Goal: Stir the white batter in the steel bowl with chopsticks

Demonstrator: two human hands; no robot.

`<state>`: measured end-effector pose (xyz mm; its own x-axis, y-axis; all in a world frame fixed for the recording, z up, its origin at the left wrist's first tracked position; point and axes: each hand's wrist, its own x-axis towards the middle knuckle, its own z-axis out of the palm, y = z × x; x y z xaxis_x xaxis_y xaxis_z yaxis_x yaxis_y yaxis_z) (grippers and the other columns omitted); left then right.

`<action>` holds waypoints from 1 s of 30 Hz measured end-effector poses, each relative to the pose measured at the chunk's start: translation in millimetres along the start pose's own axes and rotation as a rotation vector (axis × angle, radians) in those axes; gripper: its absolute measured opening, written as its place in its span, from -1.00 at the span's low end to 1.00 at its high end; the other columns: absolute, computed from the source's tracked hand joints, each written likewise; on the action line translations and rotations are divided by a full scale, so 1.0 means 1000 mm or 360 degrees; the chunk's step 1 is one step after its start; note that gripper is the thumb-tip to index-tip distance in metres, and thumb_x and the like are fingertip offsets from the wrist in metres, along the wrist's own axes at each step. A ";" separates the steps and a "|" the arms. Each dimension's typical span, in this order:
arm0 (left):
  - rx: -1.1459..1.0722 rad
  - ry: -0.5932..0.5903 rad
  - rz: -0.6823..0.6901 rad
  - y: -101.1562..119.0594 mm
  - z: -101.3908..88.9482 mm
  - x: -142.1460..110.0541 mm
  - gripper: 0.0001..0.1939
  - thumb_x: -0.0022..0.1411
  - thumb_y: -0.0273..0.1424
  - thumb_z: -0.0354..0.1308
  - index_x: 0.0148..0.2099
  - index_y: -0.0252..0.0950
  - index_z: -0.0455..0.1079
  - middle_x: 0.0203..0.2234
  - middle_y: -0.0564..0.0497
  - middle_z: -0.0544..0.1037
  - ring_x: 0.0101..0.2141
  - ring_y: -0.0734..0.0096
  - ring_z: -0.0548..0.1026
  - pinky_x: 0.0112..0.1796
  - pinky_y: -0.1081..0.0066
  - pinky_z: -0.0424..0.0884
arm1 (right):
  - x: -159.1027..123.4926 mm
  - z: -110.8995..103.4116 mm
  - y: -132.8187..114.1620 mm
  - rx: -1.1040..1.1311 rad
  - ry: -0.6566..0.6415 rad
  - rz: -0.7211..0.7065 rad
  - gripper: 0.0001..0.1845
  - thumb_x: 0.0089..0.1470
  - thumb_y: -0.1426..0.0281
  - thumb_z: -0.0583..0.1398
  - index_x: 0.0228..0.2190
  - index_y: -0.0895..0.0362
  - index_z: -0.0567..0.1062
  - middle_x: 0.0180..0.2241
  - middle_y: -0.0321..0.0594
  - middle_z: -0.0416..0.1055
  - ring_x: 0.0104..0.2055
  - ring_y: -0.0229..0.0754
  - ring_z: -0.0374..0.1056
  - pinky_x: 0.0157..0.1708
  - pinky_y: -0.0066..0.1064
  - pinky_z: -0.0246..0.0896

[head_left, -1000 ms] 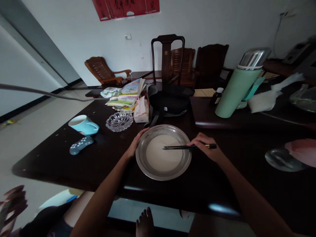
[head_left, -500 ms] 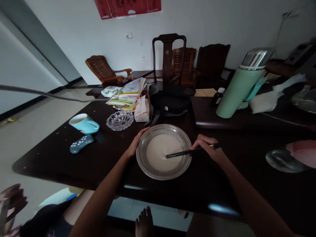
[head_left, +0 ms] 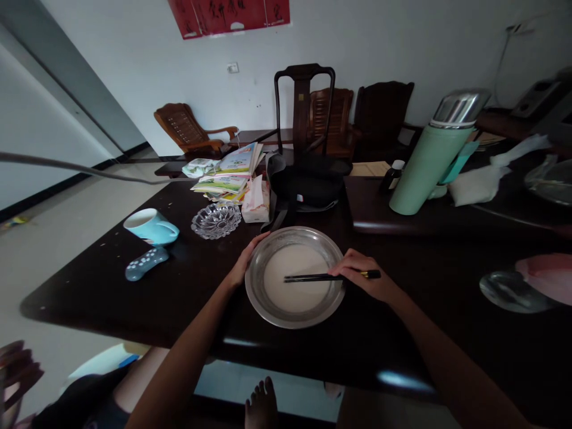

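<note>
A round metal basin [head_left: 260,302] holding pale white batter [head_left: 292,295] sits near the front edge of the dark table [head_left: 134,298]. My left hand [head_left: 243,262] rests against the basin's left rim, fingers curved around it. My right hand [head_left: 364,280] is at the basin's right rim, gripping a pair of black chopsticks [head_left: 313,277]. The chopsticks lie nearly level, their tips in the batter left of centre.
Left of the basin stand a blue cup [head_left: 149,226], a small blue remote [head_left: 146,263] and a glass ashtray [head_left: 216,220]. Behind are stacked books [head_left: 227,173], a tissue pack [head_left: 255,202] and a black bag [head_left: 308,185]. A green thermos [head_left: 431,161] stands right; chairs [head_left: 304,107] line the wall.
My right hand has swept the chopsticks through the batter: tips dipped toward the near side, then swung back level and further left. My left hand stayed on the rim.
</note>
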<state>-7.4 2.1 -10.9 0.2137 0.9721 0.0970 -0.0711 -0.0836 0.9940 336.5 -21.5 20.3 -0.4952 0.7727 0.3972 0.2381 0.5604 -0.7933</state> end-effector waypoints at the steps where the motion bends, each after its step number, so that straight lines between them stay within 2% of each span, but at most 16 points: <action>1: 0.0008 -0.0004 0.0003 0.000 0.000 0.000 -0.36 0.30 0.06 -0.07 0.26 -0.19 0.31 0.24 -0.07 0.34 0.26 -0.05 0.20 0.27 0.02 -0.02 | 0.000 0.001 0.000 -0.0012 0.0001 -0.0003 -0.73 0.25 0.25 0.14 -0.27 0.01 0.64 -0.33 -0.20 0.59 -0.25 -0.12 0.41 -0.21 -0.25 0.33; 6: 0.0020 0.0020 -0.0013 -0.001 -0.001 -0.001 -0.39 0.32 0.03 -0.07 0.25 -0.18 0.31 0.23 -0.06 0.36 0.26 -0.04 0.20 0.27 0.02 -0.02 | -0.001 -0.010 0.002 -0.0057 0.0282 0.0134 -0.64 0.28 0.24 0.08 -0.40 0.04 0.63 -0.41 -0.21 0.54 -0.34 -0.16 0.42 -0.26 -0.28 0.30; 9: 0.0007 0.0003 -0.0032 0.001 0.000 -0.001 -0.39 0.33 0.03 -0.09 0.27 -0.18 0.29 0.24 -0.05 0.35 0.25 -0.03 0.22 0.27 0.01 -0.01 | -0.002 -0.008 0.001 0.0035 0.0176 0.0087 -0.58 0.31 0.24 0.05 -0.44 0.06 0.62 -0.45 -0.22 0.53 -0.37 -0.19 0.41 -0.30 -0.32 0.30; 11: 0.0007 -0.0004 -0.0029 0.002 0.001 -0.001 -0.38 0.33 0.04 -0.09 0.27 -0.19 0.29 0.24 -0.05 0.35 0.25 -0.03 0.22 0.27 0.02 0.00 | -0.001 -0.002 0.001 0.0037 0.0053 0.0026 -0.63 0.29 0.25 0.08 -0.37 0.05 0.63 -0.40 -0.21 0.56 -0.34 -0.17 0.41 -0.29 -0.32 0.31; 13: 0.0003 0.0000 -0.0014 0.002 0.002 -0.001 -0.36 0.32 0.05 -0.07 0.27 -0.21 0.29 0.23 -0.06 0.36 0.25 -0.03 0.21 0.27 0.04 0.00 | 0.000 0.002 0.001 -0.0001 0.0019 -0.0038 -0.72 0.26 0.25 0.13 -0.29 0.03 0.64 -0.34 -0.21 0.59 -0.28 -0.15 0.41 -0.25 -0.30 0.32; 16: -0.0030 0.0003 -0.0026 0.002 0.002 -0.001 -0.36 0.31 0.05 -0.07 0.27 -0.20 0.29 0.23 -0.07 0.36 0.24 -0.05 0.23 0.26 0.03 0.02 | 0.000 -0.003 0.003 -0.0070 0.0202 -0.0005 -0.73 0.25 0.25 0.14 -0.31 0.03 0.63 -0.34 -0.21 0.60 -0.28 -0.14 0.41 -0.24 -0.29 0.32; 19: -0.0040 -0.0009 -0.0044 0.001 0.001 -0.001 -0.37 0.31 0.05 -0.07 0.27 -0.18 0.29 0.23 -0.05 0.36 0.23 -0.05 0.24 0.25 0.02 0.04 | -0.002 -0.010 0.003 0.0032 0.0355 0.0080 -0.64 0.29 0.22 0.08 -0.38 0.05 0.61 -0.46 -0.23 0.57 -0.37 -0.15 0.44 -0.29 -0.30 0.32; 22: -0.0040 -0.0020 -0.0025 0.000 0.000 -0.001 -0.38 0.32 0.04 -0.08 0.27 -0.18 0.29 0.23 -0.05 0.36 0.23 -0.04 0.24 0.26 0.01 0.03 | -0.002 -0.006 0.001 0.0118 0.0216 0.0035 -0.62 0.30 0.23 0.05 -0.38 0.07 0.60 -0.47 -0.23 0.56 -0.39 -0.17 0.44 -0.32 -0.32 0.31; 25: -0.0018 -0.0023 0.0008 0.000 0.000 -0.001 -0.38 0.33 0.03 -0.09 0.27 -0.20 0.29 0.23 -0.07 0.36 0.24 -0.03 0.23 0.26 0.00 0.01 | 0.000 0.003 -0.002 -0.0002 0.0075 -0.0058 -0.70 0.27 0.26 0.11 -0.33 0.05 0.63 -0.41 -0.21 0.56 -0.37 -0.19 0.41 -0.32 -0.35 0.31; 27: -0.0002 -0.0007 0.0017 0.000 0.001 -0.001 -0.38 0.33 0.02 -0.09 0.27 -0.21 0.29 0.23 -0.07 0.35 0.25 -0.04 0.21 0.27 0.00 -0.01 | 0.000 0.002 -0.001 -0.0093 0.0124 -0.0069 -0.75 0.24 0.28 0.15 -0.30 0.04 0.63 -0.38 -0.21 0.57 -0.36 -0.19 0.39 -0.31 -0.34 0.30; 30: -0.0014 -0.0001 0.0008 0.001 0.002 -0.001 -0.38 0.33 0.03 -0.09 0.26 -0.21 0.30 0.24 -0.08 0.35 0.25 -0.05 0.21 0.26 0.00 0.01 | -0.001 -0.006 0.002 -0.0115 0.0303 -0.0007 -0.72 0.26 0.27 0.12 -0.34 0.04 0.62 -0.39 -0.22 0.58 -0.33 -0.16 0.42 -0.27 -0.32 0.30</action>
<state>-6.0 0.6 -10.1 0.2139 0.9715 0.1018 -0.0806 -0.0863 0.9930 342.8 -19.5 21.3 -0.3313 0.8086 0.4861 0.2991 0.5787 -0.7587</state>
